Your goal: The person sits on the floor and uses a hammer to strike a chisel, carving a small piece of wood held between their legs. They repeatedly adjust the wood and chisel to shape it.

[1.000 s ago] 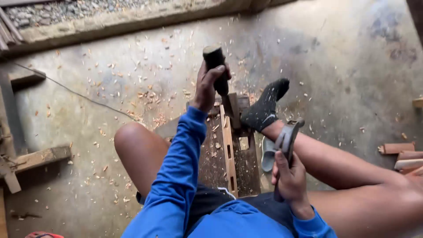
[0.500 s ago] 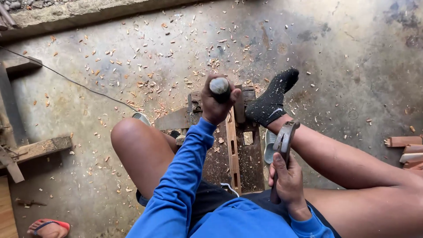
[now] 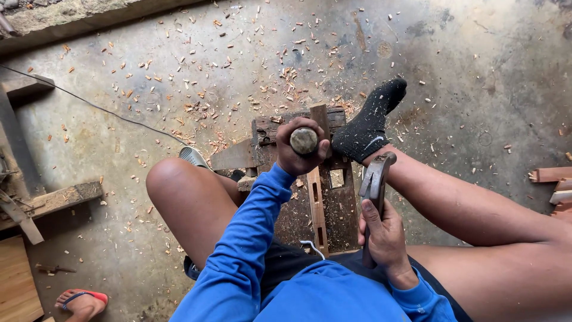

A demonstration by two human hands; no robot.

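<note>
I sit on the concrete floor with a dark wooden block (image 3: 339, 197) between my legs. A narrow pale strip with slots (image 3: 316, 206) lies along it. My left hand (image 3: 298, 156) grips a chisel handle (image 3: 304, 140) held upright over the far end of the strip; its blade is hidden under my fist. My right hand (image 3: 384, 235) holds a metal hammer (image 3: 375, 176) by its handle, head up, just right of the block. My foot in a black sock (image 3: 369, 125) rests on the block's far right corner.
Wood chips litter the floor (image 3: 238, 71). A thin black cable (image 3: 89, 104) crosses at left. Planks and a wooden frame (image 3: 53, 200) lie at left, short wood pieces (image 3: 554, 179) at the right edge. Another person's foot in a red sandal (image 3: 80, 301) is bottom left.
My left hand has come down and nearer with the chisel, from raised above the block to standing upright on the strip. The hammer hand has hardly moved.
</note>
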